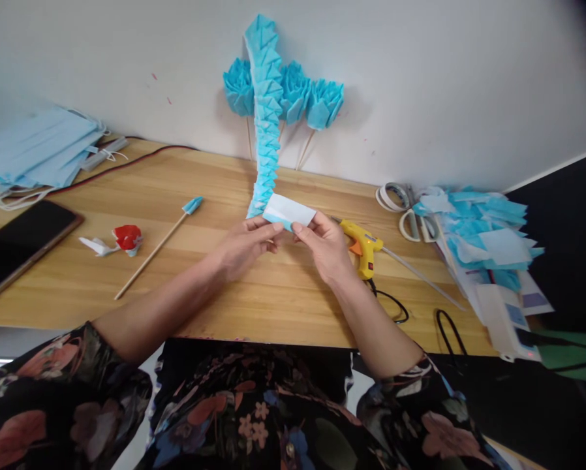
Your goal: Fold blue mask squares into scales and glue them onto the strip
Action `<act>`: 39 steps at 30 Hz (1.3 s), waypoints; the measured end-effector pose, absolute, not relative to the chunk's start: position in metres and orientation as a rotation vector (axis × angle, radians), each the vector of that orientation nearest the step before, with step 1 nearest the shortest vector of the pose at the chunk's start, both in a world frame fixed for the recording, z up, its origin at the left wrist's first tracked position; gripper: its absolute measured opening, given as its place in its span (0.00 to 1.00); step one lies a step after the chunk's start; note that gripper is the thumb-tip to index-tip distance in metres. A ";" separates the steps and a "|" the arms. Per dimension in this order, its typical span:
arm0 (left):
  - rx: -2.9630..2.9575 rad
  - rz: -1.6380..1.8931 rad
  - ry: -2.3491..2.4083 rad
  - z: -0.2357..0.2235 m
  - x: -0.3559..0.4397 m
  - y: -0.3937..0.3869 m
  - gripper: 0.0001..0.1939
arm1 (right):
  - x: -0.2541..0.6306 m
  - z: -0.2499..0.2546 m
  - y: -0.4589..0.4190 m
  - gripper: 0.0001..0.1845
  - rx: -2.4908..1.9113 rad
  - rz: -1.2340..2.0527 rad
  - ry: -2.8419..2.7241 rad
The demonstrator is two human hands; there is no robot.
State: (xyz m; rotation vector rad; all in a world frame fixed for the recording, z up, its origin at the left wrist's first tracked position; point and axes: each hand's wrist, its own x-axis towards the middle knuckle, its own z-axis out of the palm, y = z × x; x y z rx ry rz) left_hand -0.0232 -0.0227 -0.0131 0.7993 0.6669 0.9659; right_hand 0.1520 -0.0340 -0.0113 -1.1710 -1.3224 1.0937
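Observation:
A small rectangle of white and blue mask fabric is pinched between both hands over the middle of the table, its white side mostly showing and a blue strip along its lower edge. My left hand grips its lower left part, thumb on top. My right hand grips its lower right corner the same way. Just behind the piece stands a tall strip of folded blue petals, leaning on the wall. To the right of my right hand lies a yellow glue gun with a glue stick in it.
Blue fabric flowers on sticks lean on the wall. At left are face masks, a phone, a red flower and a blue-tipped stick. Tape, scissors, blue fabric pieces and a power strip lie right.

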 end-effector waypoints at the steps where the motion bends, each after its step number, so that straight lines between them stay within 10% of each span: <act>1: 0.803 0.971 0.678 -0.014 -0.023 -0.023 0.10 | 0.151 -0.011 -0.035 0.17 -1.165 1.096 -1.330; 23: 0.834 1.019 0.749 -0.014 -0.024 -0.022 0.10 | 0.150 -0.016 -0.036 0.21 -1.139 1.082 -1.450; 33: 0.724 1.033 0.756 -0.003 -0.029 -0.019 0.11 | 0.163 -0.003 -0.039 0.32 -1.071 0.543 -1.849; 39: 0.759 0.987 0.731 -0.007 -0.030 -0.019 0.09 | 0.162 0.001 -0.037 0.17 -1.049 0.411 -2.007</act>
